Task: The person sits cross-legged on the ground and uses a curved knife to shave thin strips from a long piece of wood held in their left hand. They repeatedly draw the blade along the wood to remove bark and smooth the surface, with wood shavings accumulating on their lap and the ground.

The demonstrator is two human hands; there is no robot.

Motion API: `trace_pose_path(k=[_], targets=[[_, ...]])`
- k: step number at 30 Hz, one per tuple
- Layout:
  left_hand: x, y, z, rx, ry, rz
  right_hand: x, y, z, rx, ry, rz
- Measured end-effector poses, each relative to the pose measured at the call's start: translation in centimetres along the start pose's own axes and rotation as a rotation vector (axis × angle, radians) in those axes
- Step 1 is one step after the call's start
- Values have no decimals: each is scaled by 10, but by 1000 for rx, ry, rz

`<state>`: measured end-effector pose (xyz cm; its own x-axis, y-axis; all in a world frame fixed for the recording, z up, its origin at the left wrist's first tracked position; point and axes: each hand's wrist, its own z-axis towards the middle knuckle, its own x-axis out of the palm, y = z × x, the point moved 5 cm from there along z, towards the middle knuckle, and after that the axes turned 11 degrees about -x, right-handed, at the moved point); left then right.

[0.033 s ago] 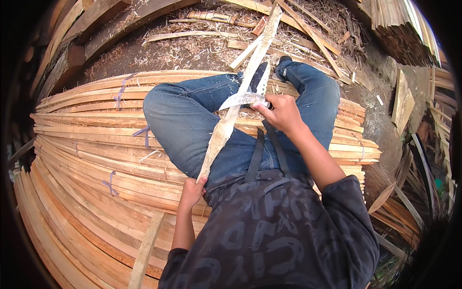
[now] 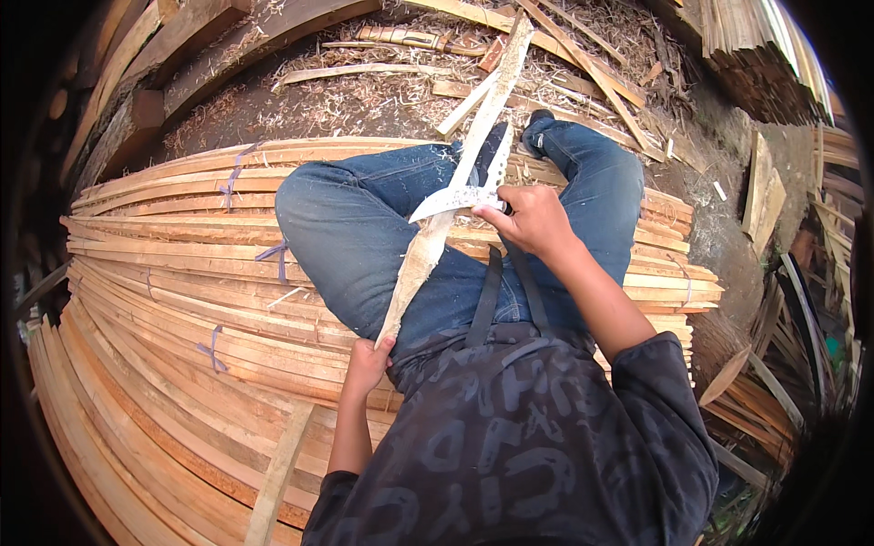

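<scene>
A long, pale wooden strip (image 2: 420, 259) with rough edges slants across my lap, from my left hip to the ground beyond my feet. My left hand (image 2: 368, 364) is closed round its near end. In my right hand (image 2: 533, 218) is a knife with a curved, light-coloured blade (image 2: 446, 201). The blade lies across the strip between my knees, its tip pointing left. My fingers hide most of the knife's handle.
I sit on bundled wooden slats (image 2: 173, 305) bound with purple ties (image 2: 212, 349). Shavings and loose strips (image 2: 364, 71) litter the ground ahead. Thick beams (image 2: 196, 64) lie at the far left. A stack of thin boards (image 2: 765, 64) stands at the far right.
The knife blade has slid a little way along the strip toward me, and my right hand has come slightly nearer. My left hand keeps its hold on the strip.
</scene>
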<state>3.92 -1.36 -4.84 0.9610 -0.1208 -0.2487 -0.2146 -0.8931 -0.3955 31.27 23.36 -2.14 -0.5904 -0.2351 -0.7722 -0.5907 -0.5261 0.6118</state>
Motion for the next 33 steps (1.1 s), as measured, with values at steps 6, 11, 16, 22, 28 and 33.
trace_pose_path(k=[6, 11, 16, 22, 28, 33], targets=[[1, 8, 4, 47, -124, 74, 6, 17, 0, 29, 260, -237], [-2, 5, 4, 62, -132, 69, -9, -51, 29, 291, 90, -338], [0, -1, 4, 45, -151, 139, -19, -72, 47, 290, 91, -388], [-1, 5, 11, 26, -64, 112, -8, 8, 10, 61, 144, -175], [-1, 13, 15, -90, 81, -51, 7, 4, -1, 31, 116, -248], [1, 6, 9, -23, -11, -5, 3, -34, 11, 211, 83, -296]])
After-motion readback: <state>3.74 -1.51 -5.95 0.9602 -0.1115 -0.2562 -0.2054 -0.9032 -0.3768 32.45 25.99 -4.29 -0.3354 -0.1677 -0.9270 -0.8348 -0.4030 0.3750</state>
